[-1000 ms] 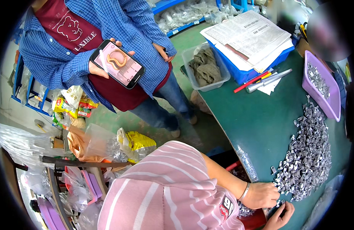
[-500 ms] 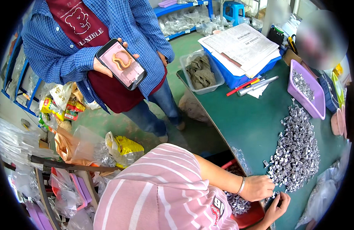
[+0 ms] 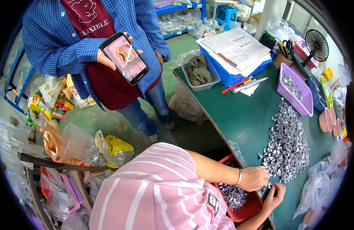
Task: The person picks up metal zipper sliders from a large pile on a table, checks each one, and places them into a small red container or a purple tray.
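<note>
At the table's near edge my left hand (image 3: 254,178), with a bracelet on the wrist, is closed, its fingertips hidden from above. Just below it, my right hand (image 3: 274,196) is closed too, thumb and fingers drawn together beside a few small grey metal pieces. Whatever either hand pinches is too small or covered to name. Right by my fingers spreads a heap of small grey metal pieces (image 3: 287,147) on the green table (image 3: 238,115). Under my left wrist, a red tray (image 3: 250,211) contains more such pieces.
Beyond the heap stands a lilac basket (image 3: 307,107) with similar pieces; a small black fan (image 3: 316,44) is behind it. A blue crate (image 3: 228,79) bears papers. Plastic bags (image 3: 319,188) lie at the right. Another person in a blue checked shirt (image 3: 65,57) holds a phone (image 3: 127,61).
The whole view has shifted slightly, so the table and both hands appear further left and higher. My hands stay close together by the heap. A white diagonal line now shows on the phone screen.
</note>
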Demonstrator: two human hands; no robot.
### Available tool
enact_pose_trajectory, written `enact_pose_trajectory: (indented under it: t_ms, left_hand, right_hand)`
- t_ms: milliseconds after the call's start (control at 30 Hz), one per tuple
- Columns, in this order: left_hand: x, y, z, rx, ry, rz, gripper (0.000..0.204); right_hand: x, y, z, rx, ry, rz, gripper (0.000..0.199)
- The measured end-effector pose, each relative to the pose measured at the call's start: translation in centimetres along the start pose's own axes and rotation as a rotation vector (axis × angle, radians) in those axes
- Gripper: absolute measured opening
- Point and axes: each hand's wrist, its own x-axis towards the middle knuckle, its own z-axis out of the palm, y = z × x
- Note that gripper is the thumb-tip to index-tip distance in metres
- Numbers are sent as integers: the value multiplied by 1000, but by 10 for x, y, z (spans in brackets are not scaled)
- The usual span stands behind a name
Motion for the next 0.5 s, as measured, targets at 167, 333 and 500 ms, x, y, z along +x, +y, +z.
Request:
enact_pose_trajectory:
  t_ms: [167, 333, 500]
  left_hand:
    - [1, 2, -2, -40, 29, -13, 10]
    - [1, 3, -2, -70, 57, -22, 14]
    - [-1, 1, -2, -30, 4, -30, 13]
  right_hand:
    - [0, -7, 2, -3, 7, -12, 8]
    - [0, -14, 2, -24, 11, -27, 8]
    - [0, -17, 2, -10, 15, 6, 10]
